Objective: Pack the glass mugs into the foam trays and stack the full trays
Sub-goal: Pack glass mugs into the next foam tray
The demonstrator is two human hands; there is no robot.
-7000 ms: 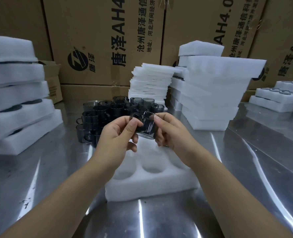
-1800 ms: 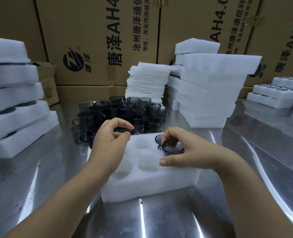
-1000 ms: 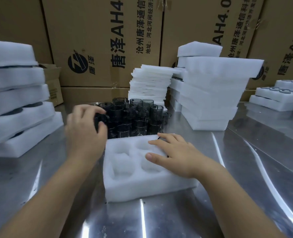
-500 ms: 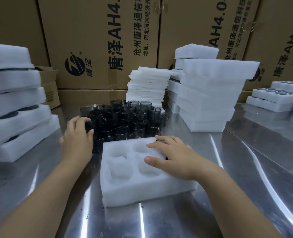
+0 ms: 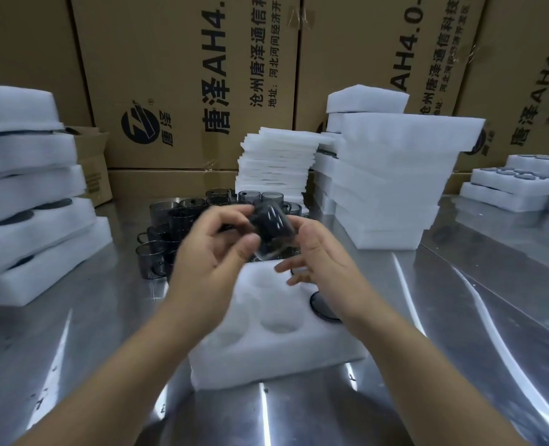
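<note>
Glass mug (image 5: 271,225): dark, tilted, motion-blurred, held in the air above the back edge of the foam tray (image 5: 266,352). Left hand (image 5: 215,252) grips it, fingers curled over the top and thumb under. Right hand (image 5: 319,255): thumb side against the mug's right wall, lower fingers loosely spread beneath it; grip unclear. Second mug (image 5: 323,306) sits in the tray's right-hand pocket. Loose mugs (image 5: 167,220) are clustered behind on the steel table (image 5: 459,317).
</note>
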